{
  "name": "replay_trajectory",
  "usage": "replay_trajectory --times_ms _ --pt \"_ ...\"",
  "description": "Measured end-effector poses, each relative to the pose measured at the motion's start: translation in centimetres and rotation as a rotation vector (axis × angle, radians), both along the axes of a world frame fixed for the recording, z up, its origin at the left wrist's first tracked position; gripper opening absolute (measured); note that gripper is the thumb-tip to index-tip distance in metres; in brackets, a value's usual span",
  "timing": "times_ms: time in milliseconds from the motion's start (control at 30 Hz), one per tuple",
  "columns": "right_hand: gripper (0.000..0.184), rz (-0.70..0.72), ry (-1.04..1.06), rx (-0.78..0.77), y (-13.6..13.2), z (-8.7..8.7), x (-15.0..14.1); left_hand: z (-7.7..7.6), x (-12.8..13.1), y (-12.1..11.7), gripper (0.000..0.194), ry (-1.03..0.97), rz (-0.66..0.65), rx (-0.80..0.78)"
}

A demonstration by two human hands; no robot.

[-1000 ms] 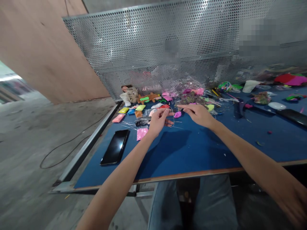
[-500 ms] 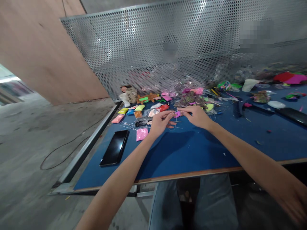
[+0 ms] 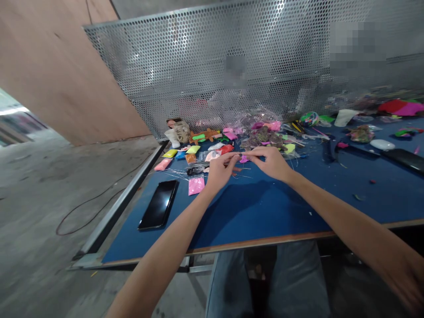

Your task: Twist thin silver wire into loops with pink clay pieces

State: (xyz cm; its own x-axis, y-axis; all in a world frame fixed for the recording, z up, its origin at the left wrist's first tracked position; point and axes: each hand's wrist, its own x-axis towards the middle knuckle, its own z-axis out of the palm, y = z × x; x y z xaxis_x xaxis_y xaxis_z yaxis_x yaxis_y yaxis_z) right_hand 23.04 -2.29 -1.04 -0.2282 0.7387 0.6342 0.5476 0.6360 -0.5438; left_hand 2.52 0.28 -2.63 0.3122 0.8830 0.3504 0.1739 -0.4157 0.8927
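Over the middle of the blue table, my left hand [image 3: 222,169] has thumb and forefinger pinched together on what looks like a thin wire. My right hand [image 3: 270,163] meets it fingertip to fingertip, also pinching; a fine strand shows near its wrist. Just under the joined fingertips is a small purple-magenta piece [image 3: 244,159]; whether it is held or lies behind them I cannot tell. Loose thin wires [image 3: 179,171] lie left of my left hand, beside a pink clay packet [image 3: 196,185] and a black bundle [image 3: 194,170].
A black phone [image 3: 158,205] lies at the left front of the blue table [image 3: 251,221]. Colored packets, a brown figure [image 3: 207,134] and a heap of plastic bags [image 3: 256,121] line the back below a perforated metal panel [image 3: 212,66]. Another dark phone [image 3: 406,160] lies right.
My right fingertips have come in to meet the left ones. The thin loop that hung below the fingers no longer shows, and the purple piece sits slightly lower. The left hand has hardly moved.
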Motion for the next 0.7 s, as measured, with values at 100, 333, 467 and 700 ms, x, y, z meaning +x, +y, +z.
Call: replay_trajectory --times_ms 100,333,467,700 --pt "0.029 -0.025 0.005 -0.039 -0.1 0.1 -0.1 0.2 0.0 -0.2 0.042 0.036 0.019 0.020" --pt "0.027 -0.043 -0.034 -0.044 0.0 0.1 0.0 0.2 0.3 -0.3 0.040 0.007 -0.012 -0.018" --pt "0.025 -0.037 0.002 -0.036 0.4 0.0 0.7 -0.1 0.5 -0.1 0.042 -0.057 -0.010 -0.067" --pt "0.023 -0.369 -0.308 0.239 1.2 0.4 2.0 -0.2 0.5 0.4 0.041 -0.143 0.041 -0.081"
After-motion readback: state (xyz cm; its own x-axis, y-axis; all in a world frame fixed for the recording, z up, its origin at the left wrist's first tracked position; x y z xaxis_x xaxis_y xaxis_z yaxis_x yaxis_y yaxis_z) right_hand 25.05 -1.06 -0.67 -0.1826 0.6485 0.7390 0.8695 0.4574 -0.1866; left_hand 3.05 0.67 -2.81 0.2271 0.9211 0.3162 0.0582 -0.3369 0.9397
